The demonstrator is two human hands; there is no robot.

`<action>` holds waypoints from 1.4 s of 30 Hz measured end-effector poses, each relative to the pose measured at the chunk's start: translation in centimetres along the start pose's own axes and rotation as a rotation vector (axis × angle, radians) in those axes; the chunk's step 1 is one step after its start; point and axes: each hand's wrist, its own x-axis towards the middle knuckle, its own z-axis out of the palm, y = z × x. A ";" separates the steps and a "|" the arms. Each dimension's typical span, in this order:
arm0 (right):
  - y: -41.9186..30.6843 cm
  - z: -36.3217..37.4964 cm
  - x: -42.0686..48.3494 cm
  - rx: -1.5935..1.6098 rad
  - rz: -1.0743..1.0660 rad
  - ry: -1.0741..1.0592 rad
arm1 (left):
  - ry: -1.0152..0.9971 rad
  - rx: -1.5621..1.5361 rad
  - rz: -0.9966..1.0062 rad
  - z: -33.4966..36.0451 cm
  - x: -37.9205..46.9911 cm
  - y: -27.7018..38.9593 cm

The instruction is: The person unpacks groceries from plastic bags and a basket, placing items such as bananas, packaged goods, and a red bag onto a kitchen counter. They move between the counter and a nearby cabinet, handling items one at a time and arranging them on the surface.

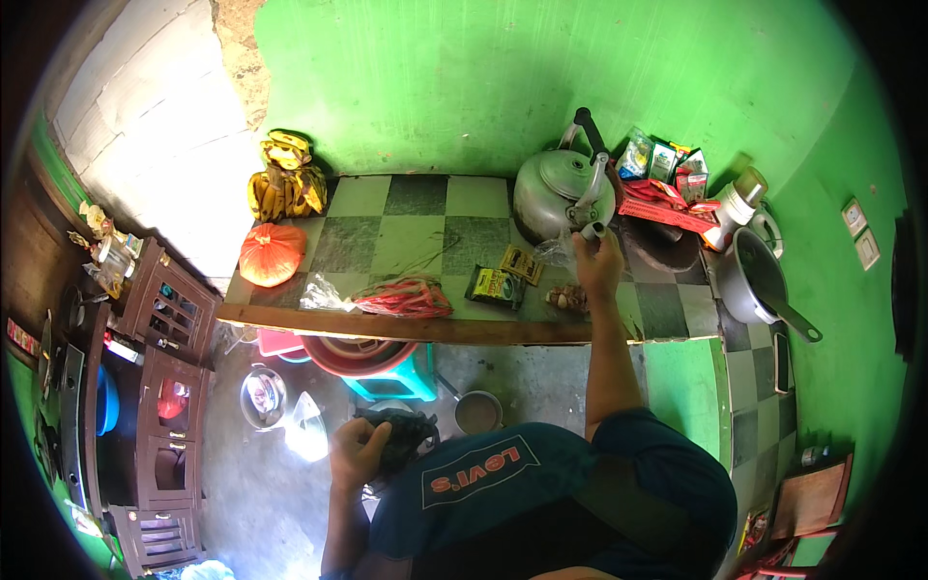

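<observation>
My right hand [600, 264] is over the counter's right half, in front of the large metal kettle [562, 188]; its fingers are at the kettle's spout, and whether they grip it cannot be told. Clear plastic [554, 250] lies beside the fingers. Below this hand is a small bag of brownish bulbs [568, 298], with two seasoning packets [496, 286] to its left. My left hand [360, 449] holds a crumpled black plastic bag [399, 438] close to my body. A plastic bag of red chillies [402, 297] lies at the counter's front edge.
Bananas [286, 181] and a tied orange bag [272, 254] stand on the counter's left. A red basket of sachets [667, 206], a stone mortar [660, 246] and a grey pot [750, 275] are at the right. Below the wooden counter edge [435, 326] stand a teal stool [391, 384] and a saucepan [478, 412].
</observation>
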 end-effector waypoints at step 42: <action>-1.9 6.7 -1.5 -0.176 0.002 -0.702 | 0.037 0.034 -0.084 -2.4 -3.8 -1.0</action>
